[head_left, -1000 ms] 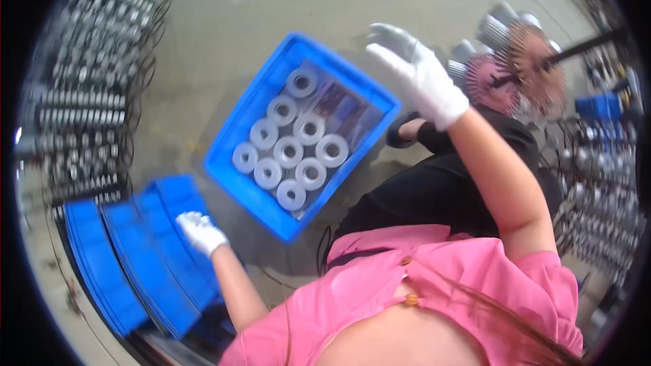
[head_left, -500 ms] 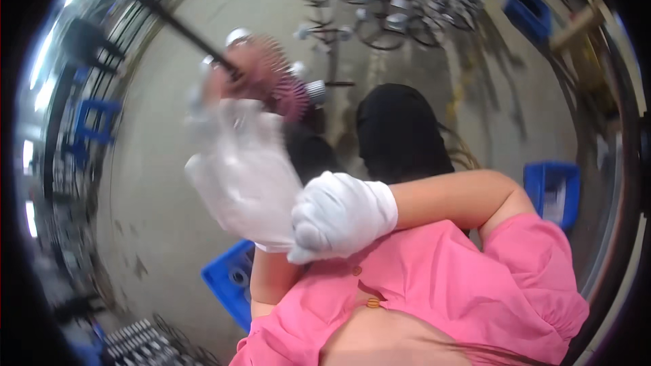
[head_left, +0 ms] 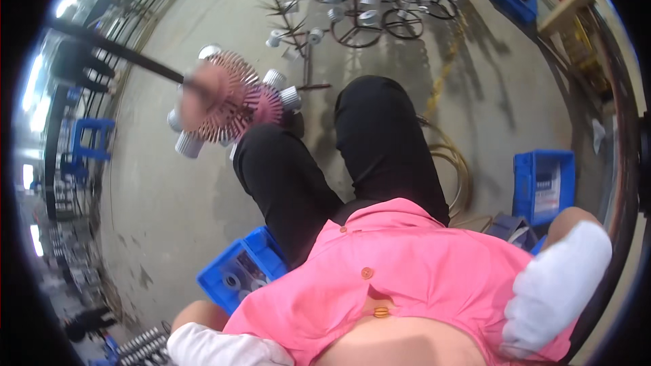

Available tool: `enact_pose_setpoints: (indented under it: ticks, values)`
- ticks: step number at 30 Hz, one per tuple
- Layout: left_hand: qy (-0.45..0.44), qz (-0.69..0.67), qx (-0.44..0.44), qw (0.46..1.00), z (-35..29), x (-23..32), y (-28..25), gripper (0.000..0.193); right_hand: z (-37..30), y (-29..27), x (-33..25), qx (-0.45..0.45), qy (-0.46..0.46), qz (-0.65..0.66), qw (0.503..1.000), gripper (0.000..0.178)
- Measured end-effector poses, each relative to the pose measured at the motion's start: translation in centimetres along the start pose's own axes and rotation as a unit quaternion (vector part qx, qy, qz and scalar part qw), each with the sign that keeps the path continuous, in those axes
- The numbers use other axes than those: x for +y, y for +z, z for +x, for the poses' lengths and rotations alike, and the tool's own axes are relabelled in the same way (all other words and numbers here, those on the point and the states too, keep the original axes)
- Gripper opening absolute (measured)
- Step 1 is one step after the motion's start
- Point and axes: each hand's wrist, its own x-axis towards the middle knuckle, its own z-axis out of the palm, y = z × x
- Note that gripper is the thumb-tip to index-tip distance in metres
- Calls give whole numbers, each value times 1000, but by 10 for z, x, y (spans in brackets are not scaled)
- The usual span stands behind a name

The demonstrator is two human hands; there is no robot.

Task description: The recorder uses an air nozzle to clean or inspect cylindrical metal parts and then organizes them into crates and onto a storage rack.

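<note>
Both my hands wear white gloves and are drawn back beside my pink shirt [head_left: 407, 271]. My left hand [head_left: 227, 349] is at the lower left, cut by the picture's lower edge, with its fingers hidden. At the right, my right hand [head_left: 559, 291] presses against the side of the shirt, its fingers folded in at the cloth. Beyond my left knee stands a round pink-brown rack [head_left: 237, 88] with rings of spikes. Silvery ribbed cylinders [head_left: 190, 144] sit around its rim, and a dark bar [head_left: 129, 54] reaches over to its blurred top. Neither hand touches the rack.
A blue crate [head_left: 237, 268] holding round metal parts lies by my left thigh. Another blue crate [head_left: 542, 186] is at the right. Spiked stands with metal parts [head_left: 359, 10] fill the far side. A yellowish hose [head_left: 461, 169] coils beside my right leg.
My hands were together in front of my chest, the right at the left wrist. They have parted and drawn back to either side of the shirt. The rack shows fully now.
</note>
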Motion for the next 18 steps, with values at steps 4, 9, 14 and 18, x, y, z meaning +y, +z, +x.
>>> enact_pose_setpoints:
  ticks: [4, 9, 14, 18]
  values:
    - [-36, 47, 39, 998, -4, 1, 23, 17, -14, 14, 2, 47, 1, 1, 999, 30]
    - [-68, 82, 118, 987, -11, 13, 59, 16, -24, 18, 21, 69, -33, 50, 996, 25]
    - [-64, 94, 167, 979, -33, 17, 78, 15, -34, 9, 40, 71, -59, 108, 990, 21]
    - [-49, 91, 203, 974, -56, 29, 89, 15, -46, -6, 66, 74, -138, 190, 969, 19]
